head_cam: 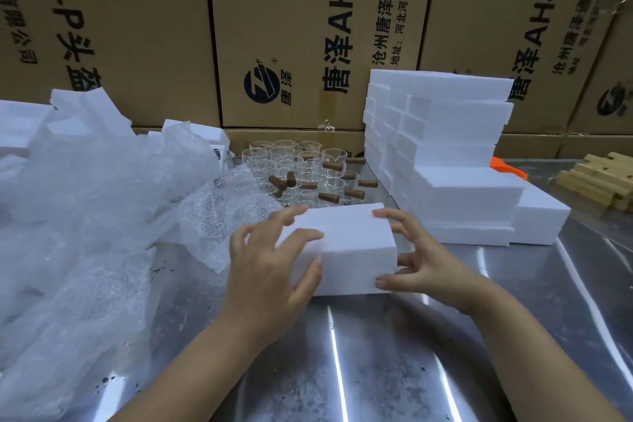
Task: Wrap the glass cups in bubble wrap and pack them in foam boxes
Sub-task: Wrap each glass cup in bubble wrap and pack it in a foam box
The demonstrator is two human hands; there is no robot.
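On the worktop [376, 353], left hand [270, 267] and right hand [421, 260] are gripping the foam box [352, 243] from nine and three o'clock, glass cups [308, 168] sitting beyond at twelve.

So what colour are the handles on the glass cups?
Brown cylindrical handles, clearest in the head view.

The closed white foam box [346, 243] shows nothing of its inside. The left hand [270, 260] and right hand [421, 257] cover its two ends. The nearest clear glass cups with brown handles [301, 168] sit hidden behind the box and the crumpled clear bubble wrap [85, 216], which the left edge cuts off. An orange object [507, 166] peeks from behind the stack of white foam boxes [445, 147]; what it is cannot be told. Pale wooden pieces [599, 181] run off the right edge. Printing on the brown cardboard cartons [291, 27] is cropped at the top.
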